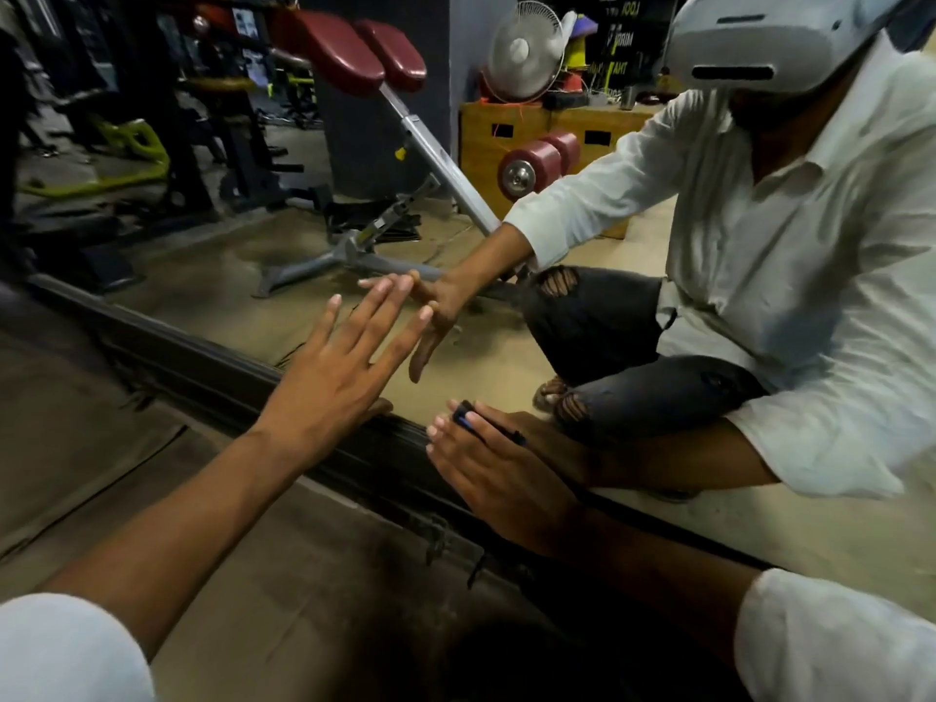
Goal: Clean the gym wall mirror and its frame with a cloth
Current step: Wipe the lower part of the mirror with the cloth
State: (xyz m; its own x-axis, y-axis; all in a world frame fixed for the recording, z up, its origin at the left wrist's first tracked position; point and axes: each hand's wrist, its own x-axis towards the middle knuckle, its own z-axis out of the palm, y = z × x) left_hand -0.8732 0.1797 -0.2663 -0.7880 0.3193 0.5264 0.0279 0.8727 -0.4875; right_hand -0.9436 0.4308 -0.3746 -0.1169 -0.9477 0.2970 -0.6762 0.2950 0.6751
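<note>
The mirror frame (202, 369) is dull black. The sleeve (66, 651) is white. Reflected bench pads (354, 48) are maroon, the floor (91, 397) tan.

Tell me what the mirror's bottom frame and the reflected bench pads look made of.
The frame looks like dark matte metal, judging by its straight ridged lines under grime. The bench pads look like dark red vinyl or leatherette, semi-gloss, with soft highlights and rounded edges.
</note>
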